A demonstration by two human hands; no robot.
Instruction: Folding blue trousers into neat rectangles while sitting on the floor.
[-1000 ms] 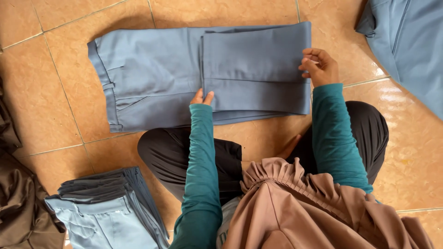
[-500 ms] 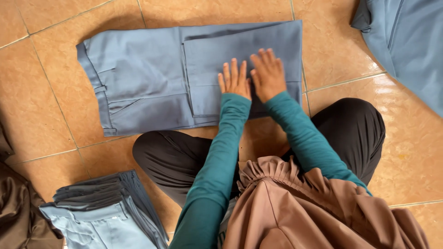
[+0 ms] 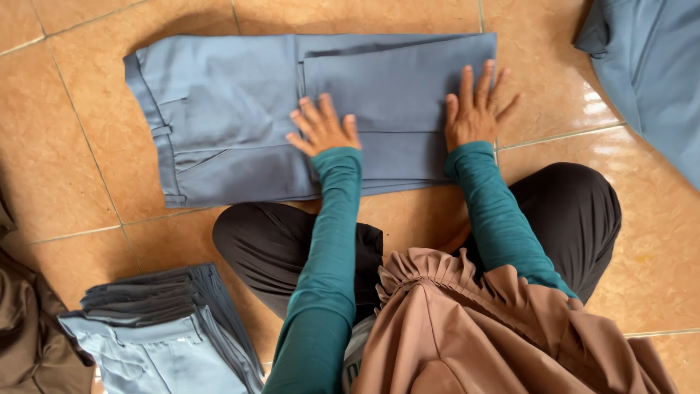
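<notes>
A pair of blue-grey trousers (image 3: 233,117) lies flat on the tiled floor, legs folded back over themselves, waistband at the left. My left hand (image 3: 322,125) rests palm down on the folded legs near the middle, fingers spread. My right hand (image 3: 475,109) presses flat on the right end of the fold, fingers apart. Neither hand grips the cloth. Both arms wear teal sleeves.
A stack of folded blue and grey trousers (image 3: 164,328) sits at the lower left. Brown cloth (image 3: 29,328) lies at the left edge. Another blue-grey garment (image 3: 649,66) lies at the upper right. My crossed legs in dark trousers (image 3: 277,248) are just below the folded pair.
My hands have slid apart over the folded legs, the left toward the middle and the right toward the right end. One second ago the right hand was holding the fold's edge.
</notes>
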